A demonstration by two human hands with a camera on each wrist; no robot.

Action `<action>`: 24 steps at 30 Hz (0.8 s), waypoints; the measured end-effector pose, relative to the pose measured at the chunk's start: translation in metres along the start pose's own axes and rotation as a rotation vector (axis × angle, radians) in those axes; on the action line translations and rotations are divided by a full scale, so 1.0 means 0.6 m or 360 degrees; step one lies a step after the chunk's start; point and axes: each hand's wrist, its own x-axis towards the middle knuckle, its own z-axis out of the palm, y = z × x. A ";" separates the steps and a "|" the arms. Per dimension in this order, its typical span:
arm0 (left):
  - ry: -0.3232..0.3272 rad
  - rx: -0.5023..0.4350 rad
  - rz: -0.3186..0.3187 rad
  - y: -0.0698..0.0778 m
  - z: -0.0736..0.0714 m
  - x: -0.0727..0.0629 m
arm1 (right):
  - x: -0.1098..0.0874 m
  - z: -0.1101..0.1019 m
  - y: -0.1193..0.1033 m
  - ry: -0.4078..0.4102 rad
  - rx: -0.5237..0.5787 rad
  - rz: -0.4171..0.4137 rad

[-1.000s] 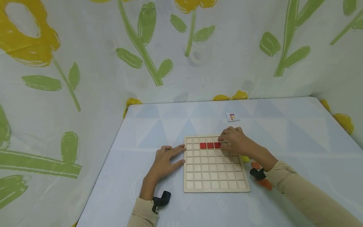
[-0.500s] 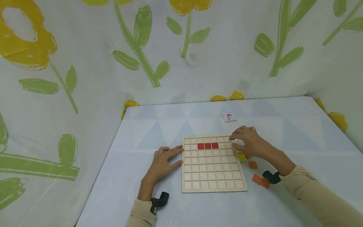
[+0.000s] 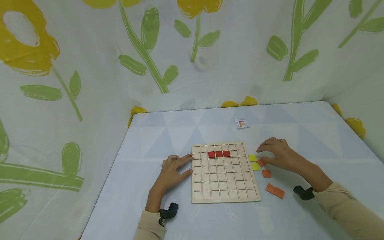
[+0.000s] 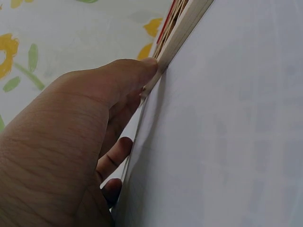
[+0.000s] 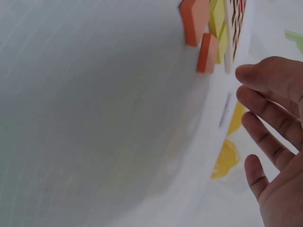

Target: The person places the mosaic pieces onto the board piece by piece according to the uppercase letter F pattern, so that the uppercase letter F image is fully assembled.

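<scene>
A square wooden grid board (image 3: 225,176) lies on the table, with three red square tiles (image 3: 219,154) side by side in its second row from the back. My left hand (image 3: 171,175) rests at the board's left edge, thumb and fingertips against its side; the left wrist view has the thumb on the board's wooden edge (image 4: 177,40). My right hand (image 3: 279,154) hovers right of the board, fingers spread and holding nothing. Below its fingertips lie two yellow tiles (image 3: 255,166) beside the board edge and an orange tile (image 3: 261,163), partly overlapped by the thumb in the head view.
More orange tiles (image 3: 266,173) lie right of the board, two of them touching (image 3: 275,191). A small printed card (image 3: 241,123) with a coloured grid pattern lies behind the board. Flower-patterned cloth (image 3: 192,83) rises behind the table's back edge (image 3: 180,111).
My right hand has moved off the board to the right, over the yellow and orange tiles, uncovering the board's right columns. The left hand stays at the board's left edge.
</scene>
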 end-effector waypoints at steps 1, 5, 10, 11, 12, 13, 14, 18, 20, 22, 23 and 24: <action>-0.0008 0.0000 -0.0003 0.000 0.000 0.000 | -0.003 0.000 0.003 -0.0008 0.0001 -0.0004; -0.0033 0.0001 -0.0015 0.001 -0.001 0.001 | -0.016 0.002 0.014 -0.0014 0.0023 -0.0040; -0.0018 -0.0010 -0.0008 0.002 -0.001 0.001 | -0.025 0.007 0.022 -0.0031 0.0048 -0.0071; -0.0014 -0.0011 -0.0009 0.001 0.000 0.001 | -0.026 0.009 0.024 -0.0039 0.0045 -0.0073; -0.0011 -0.0011 -0.0006 0.000 0.000 0.000 | -0.026 0.011 0.025 -0.0048 0.0052 -0.0071; -0.0007 -0.0012 -0.0003 0.000 0.000 0.000 | -0.026 0.014 0.027 -0.0056 0.0052 -0.0076; -0.0002 -0.0012 0.0001 -0.001 0.001 0.000 | -0.027 0.017 0.029 -0.0058 0.0054 -0.0088; 0.0005 0.0002 0.0001 -0.001 0.002 0.000 | -0.028 0.025 0.032 -0.0005 0.0052 -0.0176; 0.0008 0.0008 0.0006 -0.001 0.002 0.000 | -0.030 0.026 0.032 0.0023 0.0040 -0.0208; 0.0006 0.0006 0.0009 0.000 0.001 0.000 | -0.031 0.024 0.032 0.0027 0.0024 -0.0200; 0.0000 0.0007 0.0008 0.000 0.001 0.001 | -0.032 0.023 0.032 0.0031 0.0017 -0.0200; -0.0004 0.0003 0.0008 0.000 0.000 0.001 | -0.032 0.022 0.032 0.0026 0.0021 -0.0189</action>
